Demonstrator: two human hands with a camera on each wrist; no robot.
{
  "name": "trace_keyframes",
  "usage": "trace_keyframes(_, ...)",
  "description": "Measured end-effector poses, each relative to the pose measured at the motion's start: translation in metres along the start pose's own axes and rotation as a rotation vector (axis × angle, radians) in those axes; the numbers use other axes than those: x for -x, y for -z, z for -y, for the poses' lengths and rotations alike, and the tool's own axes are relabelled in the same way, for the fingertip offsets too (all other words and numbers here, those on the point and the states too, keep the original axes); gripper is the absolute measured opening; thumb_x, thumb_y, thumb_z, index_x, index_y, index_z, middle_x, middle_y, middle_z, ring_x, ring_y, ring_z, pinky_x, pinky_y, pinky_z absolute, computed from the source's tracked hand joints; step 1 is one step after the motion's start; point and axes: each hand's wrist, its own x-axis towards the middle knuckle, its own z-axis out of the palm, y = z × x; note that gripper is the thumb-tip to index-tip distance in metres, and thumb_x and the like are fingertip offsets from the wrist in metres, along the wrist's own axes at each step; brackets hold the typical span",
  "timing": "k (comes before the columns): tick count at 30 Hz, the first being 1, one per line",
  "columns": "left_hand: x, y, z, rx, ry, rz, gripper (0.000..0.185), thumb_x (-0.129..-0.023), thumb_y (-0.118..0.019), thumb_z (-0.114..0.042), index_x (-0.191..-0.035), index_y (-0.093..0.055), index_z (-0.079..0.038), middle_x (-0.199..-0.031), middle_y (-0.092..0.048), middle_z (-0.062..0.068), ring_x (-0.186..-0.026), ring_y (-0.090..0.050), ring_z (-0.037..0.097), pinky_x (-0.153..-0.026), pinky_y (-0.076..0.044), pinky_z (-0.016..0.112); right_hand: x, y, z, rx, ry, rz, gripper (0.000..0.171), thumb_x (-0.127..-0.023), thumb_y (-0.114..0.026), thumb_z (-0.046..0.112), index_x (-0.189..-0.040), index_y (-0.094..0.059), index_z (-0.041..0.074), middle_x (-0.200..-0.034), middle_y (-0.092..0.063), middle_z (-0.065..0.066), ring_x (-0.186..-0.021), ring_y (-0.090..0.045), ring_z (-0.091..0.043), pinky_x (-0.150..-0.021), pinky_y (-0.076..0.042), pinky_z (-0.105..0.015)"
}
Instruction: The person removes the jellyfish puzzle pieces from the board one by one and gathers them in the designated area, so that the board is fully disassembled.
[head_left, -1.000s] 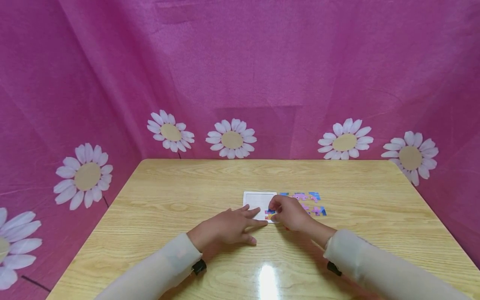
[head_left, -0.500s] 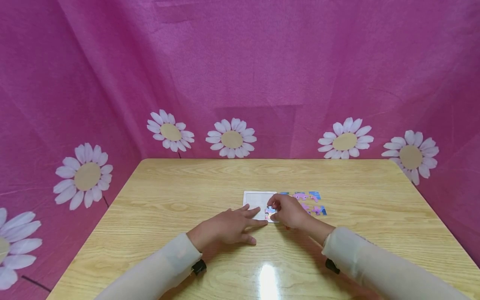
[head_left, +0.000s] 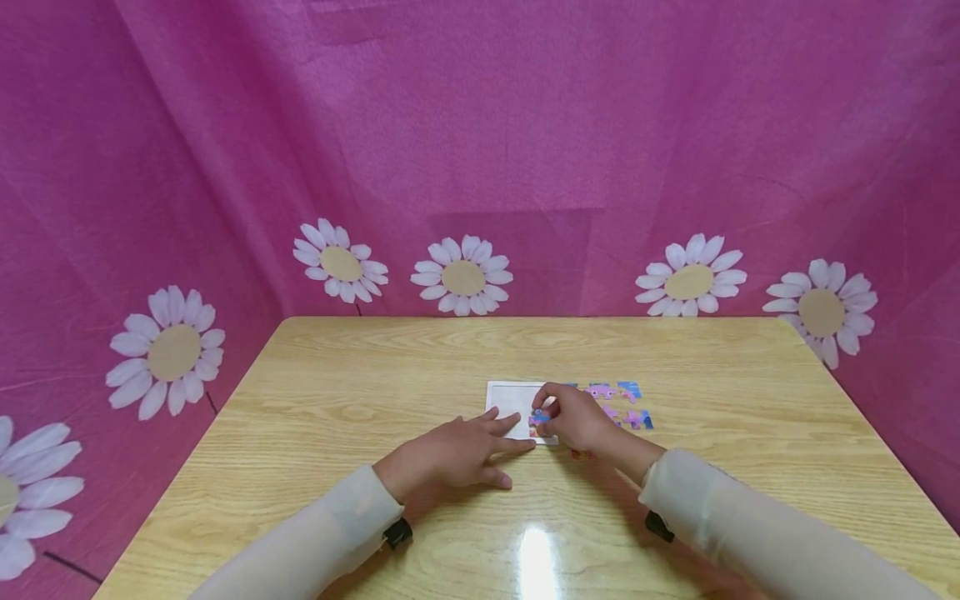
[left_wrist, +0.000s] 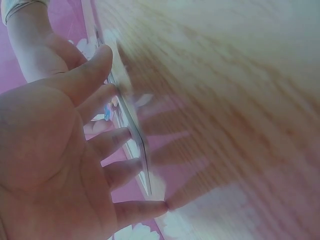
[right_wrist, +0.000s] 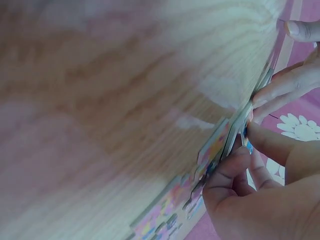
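A white puzzle tray [head_left: 508, 395] lies on the table in the head view. My left hand [head_left: 467, 451] rests with spread, straight fingers across the tray's left and near edges; the left wrist view shows these fingertips at the tray's rim [left_wrist: 139, 137]. My right hand [head_left: 582, 419] pinches a small blue and purple puzzle piece [head_left: 538, 417] between thumb and fingers, over the tray's right part. Just below it, an orange patch of puzzle [head_left: 536, 433] shows at the tray's near right corner. Fingers partly hide the piece in the right wrist view.
Several loose puzzle pieces [head_left: 632, 390] in pink and blue lie right of the tray, some hidden behind my right hand. In the right wrist view, loose pieces [right_wrist: 167, 202] lie beside the tray. A pink cloth with daisies [head_left: 462, 277] hangs behind the wooden table [head_left: 375, 367].
My right hand has shifted slightly left with the puzzle piece, whose tilt over the tray has changed. The left hand has stayed still on the tray.
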Motion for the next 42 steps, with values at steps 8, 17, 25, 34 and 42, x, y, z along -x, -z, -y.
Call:
trace_keyframes(8,0.0,-0.0007,0.001,0.008,-0.001,0.0,0.062,-0.1,-0.061,-0.05,-0.158,-0.038,-0.046,-0.172,-0.019,-0.005,-0.159,-0.015,0.029,-0.115,-0.028,0.07,-0.0007,0.0012,0.0017,0.015,-0.002,0.02,0.022,-0.087,-0.079,-0.001,-0.103,-0.067,0.009,-0.089,-0.069,-0.006,-0.077,-0.063,-0.02,-0.065,-0.053,-0.032)
trace_keyframes(17,0.0007,-0.0004,0.0001,-0.005,-0.008,-0.005,0.062,-0.1,-0.061,-0.049,-0.158,-0.038,-0.045,-0.172,-0.02,-0.004,-0.158,-0.017,0.03,-0.114,-0.029,0.07,0.0001,-0.0003,0.0,0.004,-0.013,0.013,0.022,-0.088,-0.079,0.0,-0.104,-0.067,0.009,-0.091,-0.069,-0.008,-0.073,-0.064,-0.021,-0.058,-0.054,-0.031)
trace_keyframes(25,-0.0006,-0.0008,0.0006,-0.014,-0.01,-0.01,0.062,-0.101,-0.061,-0.049,-0.158,-0.038,-0.045,-0.172,-0.02,-0.003,-0.158,-0.017,0.03,-0.114,-0.03,0.07,0.0,0.0001,-0.0002,-0.001,-0.014,0.005,0.022,-0.087,-0.079,-0.001,-0.103,-0.067,0.009,-0.09,-0.067,-0.007,-0.074,-0.062,-0.021,-0.059,-0.053,-0.031)
trace_keyframes(34,-0.0013,-0.0027,0.0021,-0.017,-0.01,-0.011,0.062,-0.101,-0.06,-0.049,-0.158,-0.037,-0.046,-0.172,-0.019,-0.004,-0.158,-0.018,0.03,-0.114,-0.03,0.07,-0.0006,0.0006,0.0003,0.002,-0.015,-0.001,0.019,-0.091,-0.071,-0.005,-0.103,-0.068,0.009,-0.093,-0.069,-0.009,-0.073,-0.062,-0.021,-0.057,-0.053,-0.03)
trace_keyframes(42,-0.0019,-0.0036,0.003,-0.02,-0.004,-0.017,0.062,-0.101,-0.06,-0.05,-0.158,-0.036,-0.048,-0.172,-0.02,-0.005,-0.158,-0.018,0.029,-0.115,-0.03,0.069,0.0016,0.0061,0.0024,0.01,0.012,0.016,0.014,-0.096,-0.068,-0.001,-0.105,-0.068,0.009,-0.094,-0.071,-0.009,-0.083,-0.065,-0.021,-0.07,-0.053,-0.034)
